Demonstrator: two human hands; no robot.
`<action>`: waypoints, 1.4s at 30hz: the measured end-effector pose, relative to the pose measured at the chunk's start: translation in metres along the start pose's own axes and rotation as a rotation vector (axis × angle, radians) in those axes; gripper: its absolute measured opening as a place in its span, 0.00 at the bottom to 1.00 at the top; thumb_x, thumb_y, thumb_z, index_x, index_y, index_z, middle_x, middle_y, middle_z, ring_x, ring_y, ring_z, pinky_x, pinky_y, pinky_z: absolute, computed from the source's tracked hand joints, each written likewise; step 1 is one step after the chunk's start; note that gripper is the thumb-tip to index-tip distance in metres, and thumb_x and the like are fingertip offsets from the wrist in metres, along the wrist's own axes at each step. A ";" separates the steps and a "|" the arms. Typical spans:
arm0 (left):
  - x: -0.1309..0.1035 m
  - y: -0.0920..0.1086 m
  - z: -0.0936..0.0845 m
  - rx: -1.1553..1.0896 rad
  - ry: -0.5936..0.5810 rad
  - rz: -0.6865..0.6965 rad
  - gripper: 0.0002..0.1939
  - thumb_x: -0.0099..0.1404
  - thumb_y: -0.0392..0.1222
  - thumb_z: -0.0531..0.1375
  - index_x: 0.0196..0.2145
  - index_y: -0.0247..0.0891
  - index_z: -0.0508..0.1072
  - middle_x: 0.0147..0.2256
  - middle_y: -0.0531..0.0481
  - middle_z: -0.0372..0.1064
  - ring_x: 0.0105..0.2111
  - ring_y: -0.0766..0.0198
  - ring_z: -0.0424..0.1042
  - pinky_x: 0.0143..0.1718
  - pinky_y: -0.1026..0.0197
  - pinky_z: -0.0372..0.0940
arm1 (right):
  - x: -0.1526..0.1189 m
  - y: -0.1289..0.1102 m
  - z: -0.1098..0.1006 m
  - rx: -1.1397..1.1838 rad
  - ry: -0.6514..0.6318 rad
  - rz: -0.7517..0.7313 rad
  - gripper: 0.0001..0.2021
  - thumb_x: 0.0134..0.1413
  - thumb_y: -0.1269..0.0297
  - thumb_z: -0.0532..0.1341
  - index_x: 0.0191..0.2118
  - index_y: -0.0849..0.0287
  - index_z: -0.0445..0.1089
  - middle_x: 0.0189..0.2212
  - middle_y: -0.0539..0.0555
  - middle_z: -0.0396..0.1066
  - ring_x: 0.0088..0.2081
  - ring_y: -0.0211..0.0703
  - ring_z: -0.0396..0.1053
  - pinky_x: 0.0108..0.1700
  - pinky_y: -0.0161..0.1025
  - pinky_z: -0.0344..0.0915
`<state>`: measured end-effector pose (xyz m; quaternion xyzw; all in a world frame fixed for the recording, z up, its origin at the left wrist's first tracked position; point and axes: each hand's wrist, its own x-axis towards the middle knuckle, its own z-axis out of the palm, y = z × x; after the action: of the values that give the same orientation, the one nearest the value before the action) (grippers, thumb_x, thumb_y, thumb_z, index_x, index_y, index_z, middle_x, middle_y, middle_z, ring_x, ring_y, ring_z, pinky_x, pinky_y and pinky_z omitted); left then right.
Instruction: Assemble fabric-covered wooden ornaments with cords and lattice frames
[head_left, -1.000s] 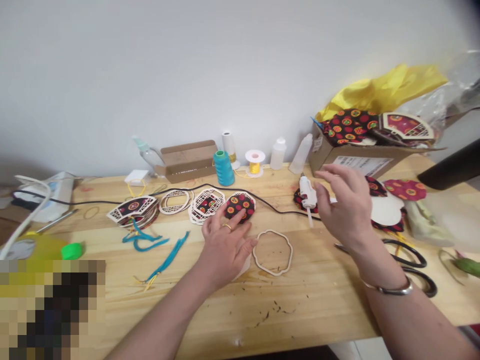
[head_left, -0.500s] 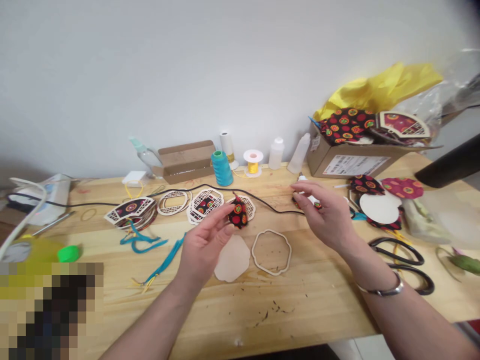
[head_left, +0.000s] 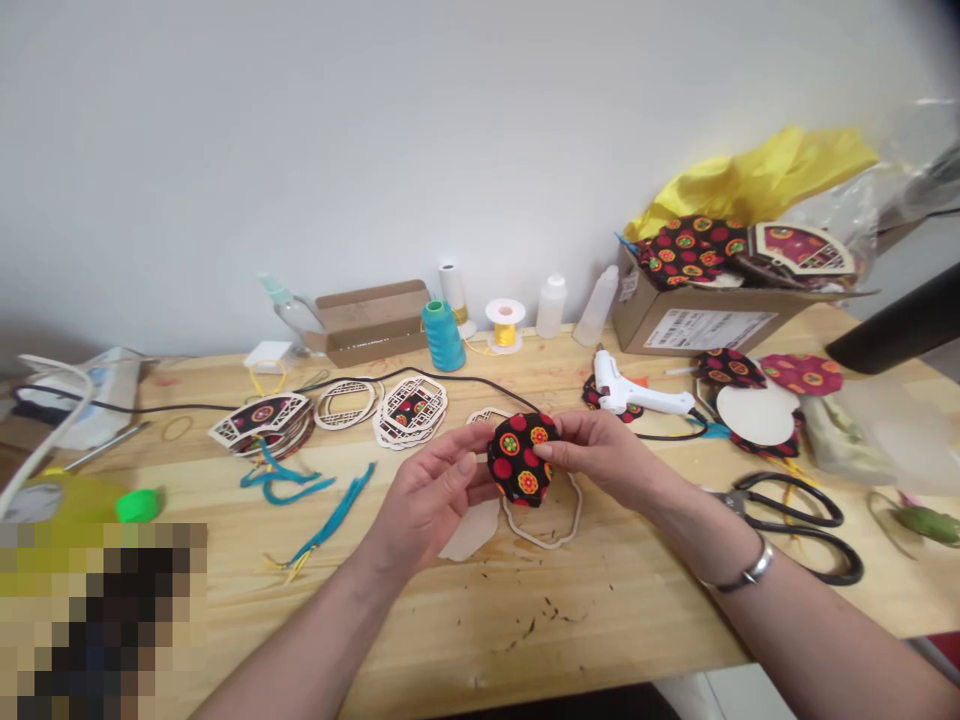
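Between my hands is a black fabric-covered piece (head_left: pixel 522 458) with red dots and yellow-orange flower prints, its patterned face toward me. My left hand (head_left: pixel 439 495) grips its left edge, with some fingers behind it. The thumb and fingers of my right hand (head_left: pixel 600 452) pinch its upper right edge. Below it on the table lie a pale scalloped card (head_left: pixel 472 530) and a thin wooden scalloped frame (head_left: pixel 559 540), both partly covered. A white glue gun (head_left: pixel 637 390) rests beyond my right hand, lying over another patterned fabric piece (head_left: pixel 592 393).
Black-handled scissors (head_left: pixel 832 550) lie right of my right forearm. Lattice frames (head_left: pixel 411 410), fan-shaped pieces (head_left: pixel 262 425) and teal tassels (head_left: pixel 330 520) spread leftward. A teal thread cone (head_left: pixel 444 338), bottles (head_left: pixel 552 308) and a filled cardboard box (head_left: pixel 705 325) stand along the wall. A black cord (head_left: pixel 480 378) crosses the table.
My right hand has moved left from the glue gun, which now lies uncovered, and has taken hold of the fabric piece. The piece has turned its patterned face toward me.
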<state>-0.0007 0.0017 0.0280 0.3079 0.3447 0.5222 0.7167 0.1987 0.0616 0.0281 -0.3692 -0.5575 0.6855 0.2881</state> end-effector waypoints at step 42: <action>0.005 0.009 0.000 -0.078 0.243 0.004 0.13 0.56 0.32 0.60 0.40 0.34 0.76 0.38 0.44 0.77 0.35 0.60 0.76 0.34 0.61 0.71 | 0.031 -0.018 0.024 -0.220 0.036 -0.007 0.17 0.58 0.54 0.53 0.37 0.63 0.72 0.27 0.52 0.69 0.26 0.35 0.63 0.27 0.33 0.58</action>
<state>-0.0041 0.0087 0.0344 0.2150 0.4079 0.5699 0.6802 0.1612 0.0778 0.0428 -0.4088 -0.6254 0.6125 0.2581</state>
